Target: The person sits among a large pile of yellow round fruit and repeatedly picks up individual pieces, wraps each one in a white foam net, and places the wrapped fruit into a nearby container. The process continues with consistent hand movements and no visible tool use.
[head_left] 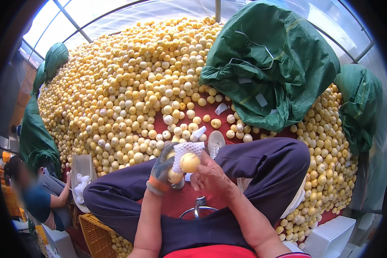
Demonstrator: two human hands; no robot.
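My left hand (159, 169) wears a grey glove with an orange cuff and is closed around a pale yellow pepino melon (174, 176). Just beside it, a second, yellower pepino melon (189, 163) sits partly inside a white foam net sleeve (185, 149). Bare, my right hand (214, 173) grips this netted fruit from the right, thumb at its side and some fingers hidden behind. Both hands meet between my bent knees, above the red floor covering.
A large heap of yellow pepino melons (129, 81) spreads ahead and around me. Green sacks (284, 56) lie at the right and left. An orange crate (96, 235) stands at lower left, near a seated person (47, 193). White boxes (330, 235) are at lower right.
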